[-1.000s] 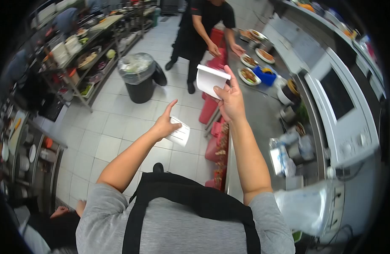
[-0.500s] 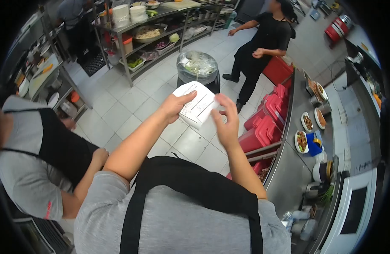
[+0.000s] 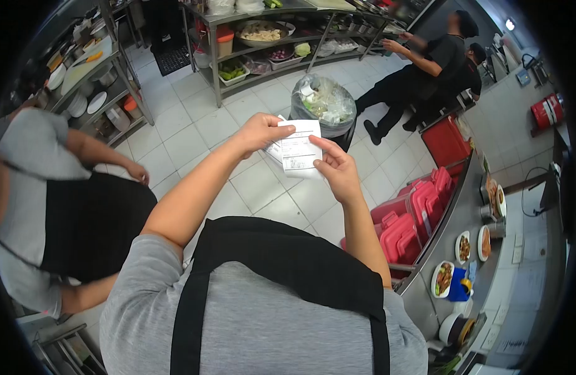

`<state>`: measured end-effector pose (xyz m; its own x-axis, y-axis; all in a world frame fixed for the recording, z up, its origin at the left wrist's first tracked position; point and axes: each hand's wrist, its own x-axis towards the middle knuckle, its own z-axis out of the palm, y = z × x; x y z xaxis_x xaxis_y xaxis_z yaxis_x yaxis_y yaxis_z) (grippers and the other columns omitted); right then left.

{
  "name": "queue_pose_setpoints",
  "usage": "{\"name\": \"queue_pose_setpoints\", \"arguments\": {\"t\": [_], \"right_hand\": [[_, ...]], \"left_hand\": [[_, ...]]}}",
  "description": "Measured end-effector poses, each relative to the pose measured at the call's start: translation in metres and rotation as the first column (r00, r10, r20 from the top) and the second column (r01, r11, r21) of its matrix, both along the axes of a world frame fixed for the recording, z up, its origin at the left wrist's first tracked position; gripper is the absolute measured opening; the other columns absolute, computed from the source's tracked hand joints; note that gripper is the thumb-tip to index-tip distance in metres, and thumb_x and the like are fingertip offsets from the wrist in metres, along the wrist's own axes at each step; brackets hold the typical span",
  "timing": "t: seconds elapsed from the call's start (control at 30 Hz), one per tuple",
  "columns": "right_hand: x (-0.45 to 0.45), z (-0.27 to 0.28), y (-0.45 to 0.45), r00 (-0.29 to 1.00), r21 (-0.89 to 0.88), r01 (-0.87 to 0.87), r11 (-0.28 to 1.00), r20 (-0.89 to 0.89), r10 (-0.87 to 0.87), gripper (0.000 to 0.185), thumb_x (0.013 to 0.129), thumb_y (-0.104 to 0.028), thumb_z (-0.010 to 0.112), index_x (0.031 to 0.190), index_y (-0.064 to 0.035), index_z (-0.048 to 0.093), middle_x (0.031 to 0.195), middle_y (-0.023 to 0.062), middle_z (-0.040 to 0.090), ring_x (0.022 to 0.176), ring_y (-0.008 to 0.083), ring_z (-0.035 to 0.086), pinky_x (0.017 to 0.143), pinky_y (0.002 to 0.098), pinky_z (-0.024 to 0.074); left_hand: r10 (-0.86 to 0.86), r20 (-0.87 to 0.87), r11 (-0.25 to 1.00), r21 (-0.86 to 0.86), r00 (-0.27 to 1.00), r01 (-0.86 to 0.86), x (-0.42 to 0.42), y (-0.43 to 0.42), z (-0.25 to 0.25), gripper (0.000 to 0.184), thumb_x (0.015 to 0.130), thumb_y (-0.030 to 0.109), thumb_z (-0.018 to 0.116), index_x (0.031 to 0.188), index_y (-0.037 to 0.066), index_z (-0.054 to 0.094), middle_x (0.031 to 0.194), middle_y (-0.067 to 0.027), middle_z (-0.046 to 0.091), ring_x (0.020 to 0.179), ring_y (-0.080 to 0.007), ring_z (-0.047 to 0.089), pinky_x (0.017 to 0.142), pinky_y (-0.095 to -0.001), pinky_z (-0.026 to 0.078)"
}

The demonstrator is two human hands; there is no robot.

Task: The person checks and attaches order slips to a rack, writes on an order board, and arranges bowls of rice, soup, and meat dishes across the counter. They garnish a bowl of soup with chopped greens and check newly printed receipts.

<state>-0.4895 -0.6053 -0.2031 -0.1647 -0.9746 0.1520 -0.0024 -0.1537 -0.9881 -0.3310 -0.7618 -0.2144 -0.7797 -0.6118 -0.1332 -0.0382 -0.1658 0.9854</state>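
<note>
Currently, printed slips sit between left hand and right hand, both hands gripping opposite sides.

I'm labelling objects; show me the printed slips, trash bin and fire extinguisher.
Printed slips (image 3: pixel 299 151): head view, front slip's face.
Trash bin (image 3: pixel 331 129): head view, bag-covered near rim.
Fire extinguisher (image 3: pixel 546 112): head view, red body.

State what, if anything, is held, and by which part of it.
Printed paper slips: left grip at the upper-left edge, right grip at the right edge.
</note>
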Motion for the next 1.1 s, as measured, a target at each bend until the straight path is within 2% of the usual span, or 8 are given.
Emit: {"name": "queue_pose_setpoints", "arguments": {"t": [0.13,0.23,0.3,0.43,0.6,0.67,0.8,1.1], "right_hand": [[-0.059,0.028,-0.028,0.853,0.167,-0.195,0.966,-0.457,0.251,0.043,0.075,0.01,0.054,0.118,0.0022,0.055,0.115,0.0058,0.054,0.092,0.01,0.055,0.081,0.0203,0.0423],[-0.091,0.004,-0.086,0.875,-0.019,-0.17,0.985,0.457,0.16,0.041,0.078,0.007,0.057,0.118,0.0008,0.052,0.111,0.011,0.056,0.092,0.012,0.057,0.07,0.0236,0.0473],[-0.104,-0.014,-0.123,0.759,0.086,-0.201,0.976,0.644,0.099,0.04,0.078,0.006,0.059,0.116,0.0014,0.049,0.104,0.0133,0.06,0.087,0.0155,0.061,0.069,0.027,0.0495],[-0.114,-0.055,-0.213,0.992,0.123,-0.055,0.991,0.121,0.04,0.015,0.076,0.008,0.059,0.088,-0.0008,0.062,0.086,0.0077,0.064,0.076,0.0173,0.063,0.065,0.0281,0.0507],[-0.102,-0.026,-0.33,0.815,-0.455,-0.182,0.872,-0.566,-0.125,0.015,0.072,0.008,0.06,0.082,-0.0029,0.063,0.081,0.006,0.064,0.076,0.0148,0.063,0.063,0.0265,0.0496],[-0.122,-0.036,-0.387,0.995,-0.246,0.038,0.969,-0.08,-0.06,0.014,0.075,0.007,0.059,0.084,-0.0024,0.062,0.082,0.0045,0.063,0.074,0.014,0.062,0.063,0.0267,0.0493],[-0.208,-0.031,-0.48,0.79,0.031,0.286,0.958,0.558,-0.254,0.009,0.079,0.001,0.062,0.085,-0.0055,0.059,0.082,0.0035,0.063,0.07,0.0122,0.059,0.06,0.0267,0.0473],[-0.402,-0.045,-0.63,0.444,0.076,0.43,0.9,0.85,-0.284,0.02,0.082,0.0,0.061,0.1,-0.0059,0.054,0.088,0.0047,0.061,0.076,0.0122,0.059,0.062,0.0209,0.0478]], "left_hand": [[-0.162,0.156,0.933,-0.296,0.974,0.202,-0.028,-0.031,0.004,0.018,0.075,0.019,0.072,0.083,0.003,0.068,0.073,0.0009,0.063,0.067,-0.0076,0.056,0.061,-0.0225,0.043],[0.174,0.109,0.917,-0.38,0.979,-0.121,-0.05,-0.062,0.007,0.017,0.075,0.013,0.071,0.082,-0.001,0.065,0.078,-0.0022,0.062,0.069,-0.0091,0.056,0.061,-0.0242,0.044],[0.403,-0.024,0.86,-0.331,0.915,-0.388,-0.05,-0.07,-0.001,0.016,0.075,0.009,0.07,0.083,-0.003,0.065,0.08,-0.0039,0.061,0.071,-0.0101,0.057,0.061,-0.025,0.045],[0.564,-0.094,0.742,-0.377,0.82,-0.554,-0.047,-0.133,-0.033,0.014,0.074,0.002,0.067,0.086,-0.003,0.066,0.086,-0.0067,0.063,0.075,-0.0125,0.059,0.065,-0.0252,0.047],[0.597,-0.065,0.801,-0.007,0.799,-0.599,-0.029,-0.245,-0.06,0.015,0.074,-0.007,0.062,0.088,-0.003,0.065,0.089,-0.0081,0.063,0.078,-0.0151,0.059,0.071,-0.0263,0.048],[0.656,-0.095,0.744,-0.086,0.749,-0.663,-0.019,-0.291,-0.052,0.017,0.074,-0.007,0.062,0.09,-0.002,0.065,0.091,-0.0087,0.063,0.081,-0.0143,0.059,0.071,-0.0265,0.048],[0.701,-0.116,0.706,-0.024,0.703,-0.708,-0.019,-0.381,-0.028,0.019,0.075,-0.005,0.064,0.093,-0.001,0.063,0.091,-0.0089,0.063,0.083,-0.014,0.059,0.073,-0.0265,0.048],[0.665,-0.184,0.65,-0.335,0.724,-0.682,-0.083,-0.55,0.024,0.01,0.077,-0.001,0.063,0.087,0.0,0.065,0.093,-0.006,0.062,0.088,-0.0141,0.056,0.081,-0.0264,0.041]]}}
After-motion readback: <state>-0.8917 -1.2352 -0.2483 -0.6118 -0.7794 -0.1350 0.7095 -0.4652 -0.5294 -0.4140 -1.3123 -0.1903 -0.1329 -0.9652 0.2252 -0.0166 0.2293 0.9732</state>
